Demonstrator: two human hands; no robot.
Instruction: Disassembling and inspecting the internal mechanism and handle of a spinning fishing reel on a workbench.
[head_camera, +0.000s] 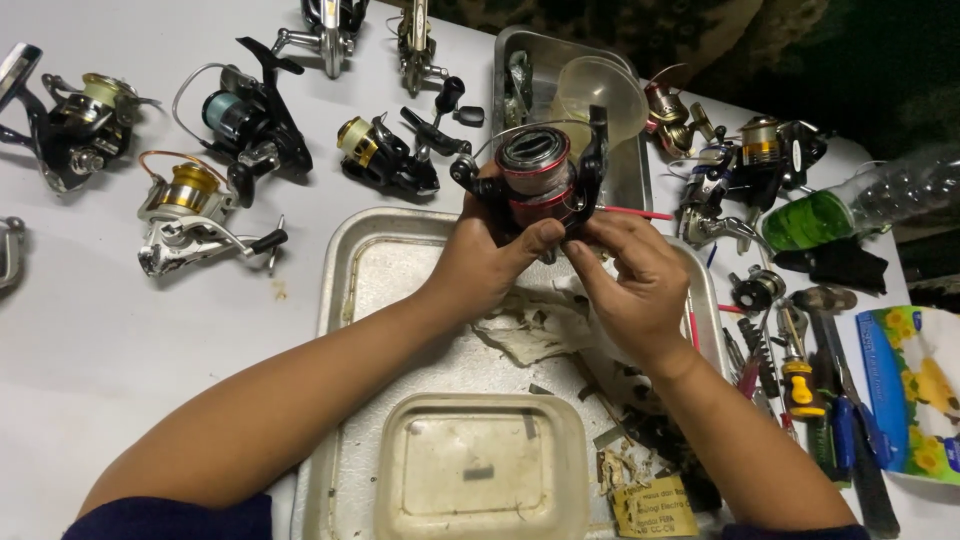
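White tabletop (90, 340) carries everything, and the big metal tray (375, 260) at its middle serves as the landmark for what follows. Over the far end of that tray both hands hold up a black fishing reel with a red spool (540, 175). The left hand (480, 265) is wrapped around the reel's body from the near-left side, thumb pressed against the underside. The right hand (630, 280) is narrowed to a pinch, its fingertips meeting at the lower right of the reel, just beside the left thumb.

Inside the tray, near its close edge, lies a cloudy plastic lid (480, 465); between that lid and the hands sits a stained, crumpled rag (535, 330), with scraps of paper and dark debris to the right of the lid. Beyond the tray's far edge stands a smaller steel pan (630, 175) with a clear plastic cup (600, 90) in it.

Left of the tray rest several reels: a silver and gold one (195, 215) nearest, a black one with teal line (250, 120) behind it, and a black and yellow one (385, 155) towards the pan. Right of the tray are more reels (750, 160), a green bottle (835, 215) on its side, a row of screwdrivers and pliers (800, 380), and a flowered blue tissue pack (915, 390).
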